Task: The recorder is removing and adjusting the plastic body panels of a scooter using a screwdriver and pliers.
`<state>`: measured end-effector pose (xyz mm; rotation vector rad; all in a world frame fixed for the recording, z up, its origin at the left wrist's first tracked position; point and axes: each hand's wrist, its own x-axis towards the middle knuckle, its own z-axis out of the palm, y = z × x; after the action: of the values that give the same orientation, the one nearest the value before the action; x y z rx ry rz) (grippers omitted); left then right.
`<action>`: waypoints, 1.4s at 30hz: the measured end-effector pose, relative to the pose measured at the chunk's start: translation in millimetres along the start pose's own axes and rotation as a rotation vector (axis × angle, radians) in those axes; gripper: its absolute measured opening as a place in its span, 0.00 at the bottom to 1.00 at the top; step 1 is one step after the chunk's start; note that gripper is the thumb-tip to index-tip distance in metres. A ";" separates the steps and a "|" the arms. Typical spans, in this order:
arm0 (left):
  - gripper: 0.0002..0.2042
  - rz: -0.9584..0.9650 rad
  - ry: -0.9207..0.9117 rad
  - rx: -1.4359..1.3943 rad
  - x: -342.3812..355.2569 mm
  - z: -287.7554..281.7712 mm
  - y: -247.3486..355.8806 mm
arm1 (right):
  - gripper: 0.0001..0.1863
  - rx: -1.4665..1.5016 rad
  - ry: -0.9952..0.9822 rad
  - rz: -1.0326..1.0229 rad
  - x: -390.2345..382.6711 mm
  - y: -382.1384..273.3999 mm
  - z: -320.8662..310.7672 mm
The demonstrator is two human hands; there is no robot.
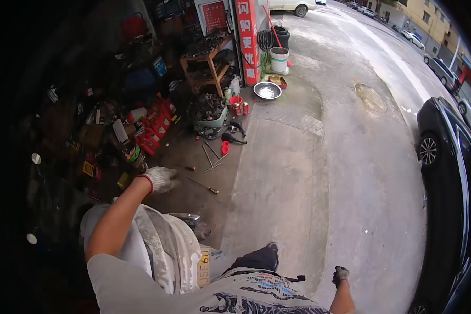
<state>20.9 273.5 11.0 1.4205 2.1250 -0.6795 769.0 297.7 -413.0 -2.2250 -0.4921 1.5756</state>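
Note:
My left hand, in a whitish knit glove with red cuff, is raised over a worn white scooter with a yellow plate. Its fingers are loosely bent and appear to hold nothing. Past it on the floor lie a yellow-handled screwdriver, another screwdriver and several metal T-handle tools. My right hand, in a dark glove, hangs low at the right with fingers curled; whether it holds something is hidden.
A cluttered workshop holds red jugs, a wooden rack and a tub of parts. A metal basin and white bucket stand by the red pillar. A black car is parked at the right.

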 end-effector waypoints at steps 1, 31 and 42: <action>0.28 -0.030 0.052 0.032 21.1 -18.0 7.1 | 0.11 -0.095 -0.008 -0.009 15.5 1.5 10.1; 0.19 -0.675 -0.389 -1.563 535.7 50.4 155.4 | 0.07 -0.475 -0.332 -0.467 254.8 -963.6 681.2; 0.21 -0.795 0.239 -2.272 644.7 -152.8 74.8 | 0.06 -0.877 -0.877 -0.353 130.0 -975.7 988.9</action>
<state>-145.6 840.7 -297.6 -0.6298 1.7158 1.4417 -194.2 1305.2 -348.3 -1.5686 -2.0029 2.3330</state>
